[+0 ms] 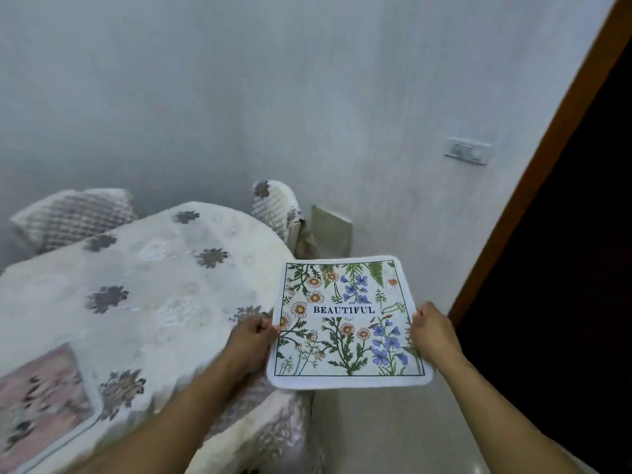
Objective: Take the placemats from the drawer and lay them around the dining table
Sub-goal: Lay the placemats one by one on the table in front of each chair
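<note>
Head view: floral placemat (349, 323) held flat in air, just beside bench (154, 302), not yet on it. Left grip (251, 340) pinches 1 side edge, right grip (432, 331) pinches opposite edge. Pink placemat (41, 398) lies on bench. Best: keep it level, set it before chair (273, 206), smooth flat.

Covered chairs (71, 217) by wall (307, 80); switch plate (466, 151) nr door frame (535, 162).

Floral placemat (349, 323), lettered BEAUTIFUL, held flat at 5 o'clock; pink placemat (37, 401) lies on dining table (164, 268), 8 o'clock.
</note>
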`<act>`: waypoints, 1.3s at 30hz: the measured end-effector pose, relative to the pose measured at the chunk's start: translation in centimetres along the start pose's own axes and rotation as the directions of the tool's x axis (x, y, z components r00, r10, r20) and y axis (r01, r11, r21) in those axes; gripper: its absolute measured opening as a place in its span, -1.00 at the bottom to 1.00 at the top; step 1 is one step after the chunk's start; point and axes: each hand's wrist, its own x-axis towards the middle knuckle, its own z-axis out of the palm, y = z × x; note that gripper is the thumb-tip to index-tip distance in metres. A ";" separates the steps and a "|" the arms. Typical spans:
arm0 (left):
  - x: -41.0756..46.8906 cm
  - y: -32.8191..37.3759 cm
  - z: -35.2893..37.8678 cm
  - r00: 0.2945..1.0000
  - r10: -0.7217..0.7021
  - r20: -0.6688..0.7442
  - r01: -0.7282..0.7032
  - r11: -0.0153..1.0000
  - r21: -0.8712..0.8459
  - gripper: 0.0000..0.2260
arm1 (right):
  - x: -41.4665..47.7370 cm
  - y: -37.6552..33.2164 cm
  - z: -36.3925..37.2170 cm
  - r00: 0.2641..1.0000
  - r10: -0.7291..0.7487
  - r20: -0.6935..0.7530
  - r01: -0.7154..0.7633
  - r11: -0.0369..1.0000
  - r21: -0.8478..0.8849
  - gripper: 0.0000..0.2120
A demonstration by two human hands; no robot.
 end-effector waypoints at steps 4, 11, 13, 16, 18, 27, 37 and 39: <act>0.3 -1.2 -3.7 0.953 -0.048 -0.298 0.049 0.999 -0.003 -0.77 | 7.2 -7.7 4.3 0.957 -0.237 0.165 0.244 0.969 -0.022 -0.84; -0.4 -5.2 -12.9 0.767 -0.176 -0.617 0.156 0.984 -0.086 -0.78 | 10.4 -22.6 15.7 0.751 -0.537 0.386 0.605 0.793 -0.074 -0.94; 0.4 -6.8 -15.7 0.721 -0.198 -0.664 0.174 0.979 -0.103 -0.77 | 10.1 -25.4 19.4 0.736 -0.553 0.390 0.606 0.796 -0.016 -0.91; 2.6 -9.4 -19.3 0.687 -0.249 -0.682 0.242 0.964 -0.109 -0.77 | 9.8 -27.9 24.6 0.737 -0.526 0.424 0.577 0.816 0.010 -0.88; 4.7 -11.0 -21.2 0.672 -0.281 -0.685 0.281 0.953 -0.115 -0.79 | 10.1 -28.8 27.7 0.739 -0.522 0.426 0.566 0.824 0.027 -0.88; 12.5 -16.0 -25.7 0.612 -0.358 -0.705 0.393 0.911 -0.122 -0.83 | 13.6 -32.9 39.1 0.709 -0.491 0.507 0.572 0.820 -0.006 -0.90; 18.5 -22.9 -24.0 0.492 -0.189 -0.850 0.544 0.829 0.131 -0.84 | 15.1 -30.5 48.5 0.679 -0.609 0.411 0.679 0.733 -0.036 -0.85; 18.9 -23.3 -22.7 0.457 -0.137 -0.879 0.575 0.800 0.174 -0.91 | 15.0 -30.1 48.8 0.699 -0.607 0.378 0.664 0.747 -0.030 -0.90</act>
